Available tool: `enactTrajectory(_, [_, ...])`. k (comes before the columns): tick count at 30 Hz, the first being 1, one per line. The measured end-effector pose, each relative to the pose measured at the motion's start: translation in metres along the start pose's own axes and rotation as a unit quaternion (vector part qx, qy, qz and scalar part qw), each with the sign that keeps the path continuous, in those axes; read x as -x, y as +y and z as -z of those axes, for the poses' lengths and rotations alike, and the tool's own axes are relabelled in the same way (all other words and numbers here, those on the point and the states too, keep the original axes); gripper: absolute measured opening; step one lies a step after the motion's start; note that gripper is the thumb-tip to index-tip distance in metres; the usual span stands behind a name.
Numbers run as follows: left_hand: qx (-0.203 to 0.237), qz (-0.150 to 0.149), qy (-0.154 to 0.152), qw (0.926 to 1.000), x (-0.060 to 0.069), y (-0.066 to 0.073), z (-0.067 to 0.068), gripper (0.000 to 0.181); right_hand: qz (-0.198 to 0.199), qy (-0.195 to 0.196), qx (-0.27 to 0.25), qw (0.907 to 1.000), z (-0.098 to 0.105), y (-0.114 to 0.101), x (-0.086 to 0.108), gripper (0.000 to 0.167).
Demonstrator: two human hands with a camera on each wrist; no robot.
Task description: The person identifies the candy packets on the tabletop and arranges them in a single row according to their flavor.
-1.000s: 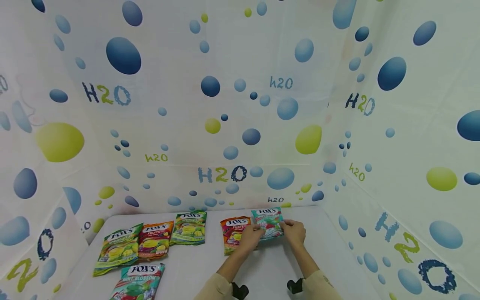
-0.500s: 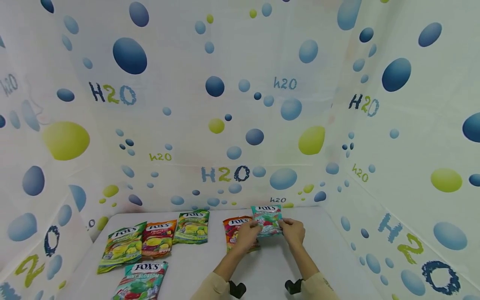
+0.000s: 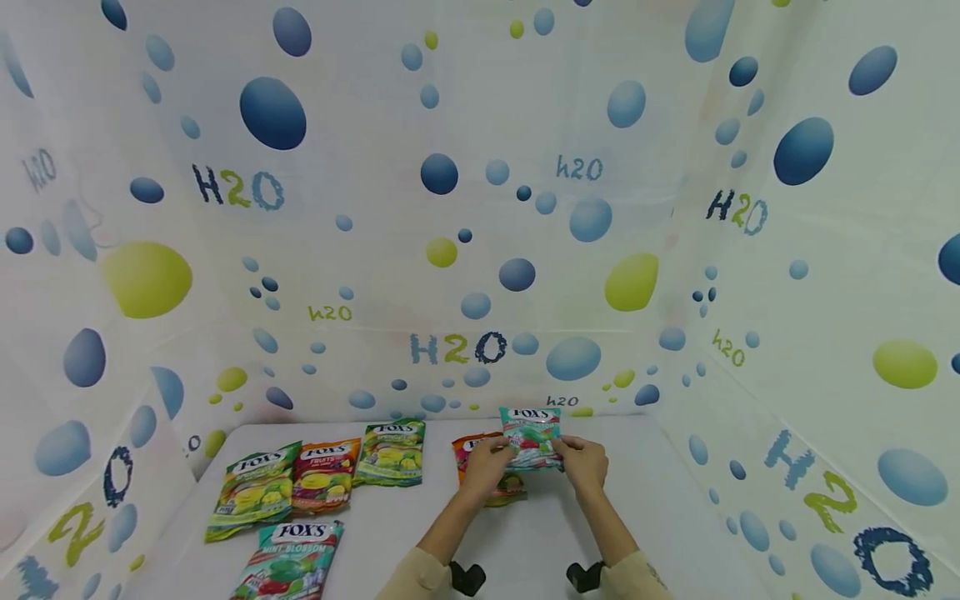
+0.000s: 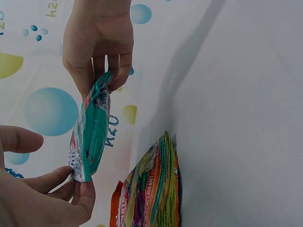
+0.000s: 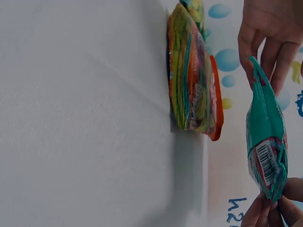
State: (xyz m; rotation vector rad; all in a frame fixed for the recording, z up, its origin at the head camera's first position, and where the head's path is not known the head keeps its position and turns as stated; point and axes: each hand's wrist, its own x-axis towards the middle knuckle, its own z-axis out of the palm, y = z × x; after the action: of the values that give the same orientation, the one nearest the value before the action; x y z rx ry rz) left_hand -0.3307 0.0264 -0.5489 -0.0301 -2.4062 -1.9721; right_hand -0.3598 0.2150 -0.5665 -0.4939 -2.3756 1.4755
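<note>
A teal FOX'S Mint Blossom candy bag (image 3: 533, 438) is held up off the table between both hands. My left hand (image 3: 486, 469) pinches its left edge, and my right hand (image 3: 584, 463) pinches the right edge. The left wrist view shows the teal bag (image 4: 93, 132) edge-on, with fingers at each end. Its barcode side faces the right wrist view, where the bag (image 5: 266, 142) hangs well apart from the table. Just behind my left hand a red-orange FOX'S Fruits bag (image 3: 507, 490) rests on the table, partly hidden by that hand and the teal bag.
On the left of the white table (image 3: 390, 542) lie a green-yellow FOX'S bag (image 3: 257, 492), a red Fruits bag (image 3: 322, 477), another green-yellow bag (image 3: 390, 454) and a second Mint Blossom bag (image 3: 291, 562). A patterned H2O curtain (image 3: 375, 250) surrounds the table.
Both hands have raised the teal bag slightly and brought it more upright, with the grip kept at both edges. The head view has turned a little left. The other bags stay put.
</note>
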Motion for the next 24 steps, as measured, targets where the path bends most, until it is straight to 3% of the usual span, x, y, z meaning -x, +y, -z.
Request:
enactTrajectory(14, [0.011,-0.015,-0.001,0.9998,0.005,-0.001,0.017,0.042,-0.002,-0.01,-0.037,0.9992,-0.003,-0.012,0.014,0.029])
enactTrajectory(24, [0.008,-0.017,0.022,0.9996,0.013,-0.006,0.03,0.039,0.023,-0.027,-0.06,0.9975,-0.007,-0.015,0.025,0.028])
